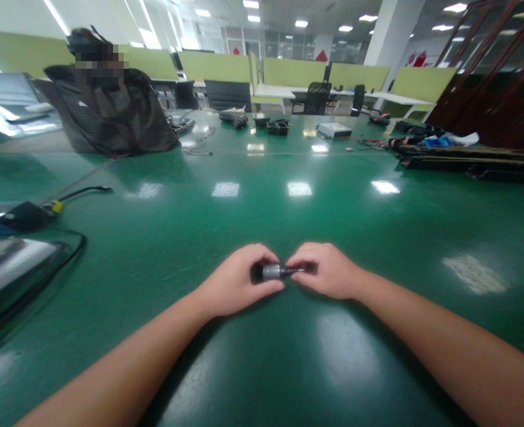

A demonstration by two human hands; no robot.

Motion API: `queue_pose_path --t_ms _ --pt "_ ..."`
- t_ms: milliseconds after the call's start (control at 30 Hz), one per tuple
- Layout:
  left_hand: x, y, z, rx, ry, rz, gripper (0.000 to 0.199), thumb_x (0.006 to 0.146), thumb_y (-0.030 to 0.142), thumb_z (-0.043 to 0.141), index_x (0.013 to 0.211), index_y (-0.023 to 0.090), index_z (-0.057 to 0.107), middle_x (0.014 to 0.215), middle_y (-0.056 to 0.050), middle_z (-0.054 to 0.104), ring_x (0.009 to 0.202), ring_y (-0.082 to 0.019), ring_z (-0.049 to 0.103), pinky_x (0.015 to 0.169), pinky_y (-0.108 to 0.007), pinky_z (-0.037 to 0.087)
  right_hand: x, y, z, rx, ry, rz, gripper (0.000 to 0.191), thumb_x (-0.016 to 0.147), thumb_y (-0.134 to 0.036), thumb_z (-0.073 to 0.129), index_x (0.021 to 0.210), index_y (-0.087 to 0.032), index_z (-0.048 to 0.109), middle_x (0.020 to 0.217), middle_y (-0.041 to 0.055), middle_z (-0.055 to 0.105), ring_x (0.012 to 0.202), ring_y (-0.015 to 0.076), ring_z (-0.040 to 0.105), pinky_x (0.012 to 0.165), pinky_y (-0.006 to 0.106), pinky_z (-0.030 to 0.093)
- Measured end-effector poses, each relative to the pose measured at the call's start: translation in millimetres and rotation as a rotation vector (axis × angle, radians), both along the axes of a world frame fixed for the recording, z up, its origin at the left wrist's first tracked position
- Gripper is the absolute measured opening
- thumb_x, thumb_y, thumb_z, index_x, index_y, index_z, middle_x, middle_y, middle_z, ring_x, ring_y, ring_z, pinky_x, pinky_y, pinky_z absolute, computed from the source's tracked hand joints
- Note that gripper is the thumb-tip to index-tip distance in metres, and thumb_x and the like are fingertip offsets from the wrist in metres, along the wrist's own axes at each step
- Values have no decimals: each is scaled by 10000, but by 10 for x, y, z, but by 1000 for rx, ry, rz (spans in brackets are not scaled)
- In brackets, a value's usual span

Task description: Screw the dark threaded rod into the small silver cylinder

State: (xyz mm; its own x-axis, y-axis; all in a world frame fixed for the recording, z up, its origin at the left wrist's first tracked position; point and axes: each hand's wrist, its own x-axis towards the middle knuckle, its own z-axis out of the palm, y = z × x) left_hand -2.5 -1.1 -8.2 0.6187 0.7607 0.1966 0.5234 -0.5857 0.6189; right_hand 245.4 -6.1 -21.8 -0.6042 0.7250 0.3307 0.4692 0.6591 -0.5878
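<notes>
Low over the green table [262, 219], a small black-and-silver cylinder [271, 272] with a thinner dark end lies level between my two hands. My left hand [235, 281] curls round its thicker body, thumb on the near side and fingers on the far side. On the thin end, my right hand [328, 270] closes with thumb and fingertips. The fingertips of the two hands almost meet. Blur and the fingers hide the ends of the cylinder, so its exact kind is unclear.
A large dark bag [111, 115] stands at the back left. Nearer on the left are a black cable [77, 243] and a dark device [26, 216]. A white box [334, 130] and small black devices [278, 126] sit at the back; long black parts [470, 163] lie at the right.
</notes>
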Motion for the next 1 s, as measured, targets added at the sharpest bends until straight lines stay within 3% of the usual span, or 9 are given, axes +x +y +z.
queue_pose_path --t_ms 133,433,1000 --pt "-1 2 -3 1 -5 -1 209 914 386 671 1015 203 682 956 -38 705 860 -199 655 779 -316 511 -1 7 -4 46 5 17 148 862 -168 728 1002 -187 771 923 62 764 864 190 677 802 315 526" --pt "8 0 -3 -7 -17 9 215 851 364 734 986 203 688 976 -49 713 893 -213 659 802 -327 521 -25 -11 -20 36 -11 -11 149 864 -188 739 1008 -201 775 968 60 779 872 188 694 808 312 537" --pt "13 -3 2 -8 -19 2 198 862 344 730 993 201 685 962 -35 703 872 -205 660 787 -318 510 -29 -25 -9 42 -12 26 170 869 -189 728 1035 -188 768 958 68 769 892 203 679 823 331 529"
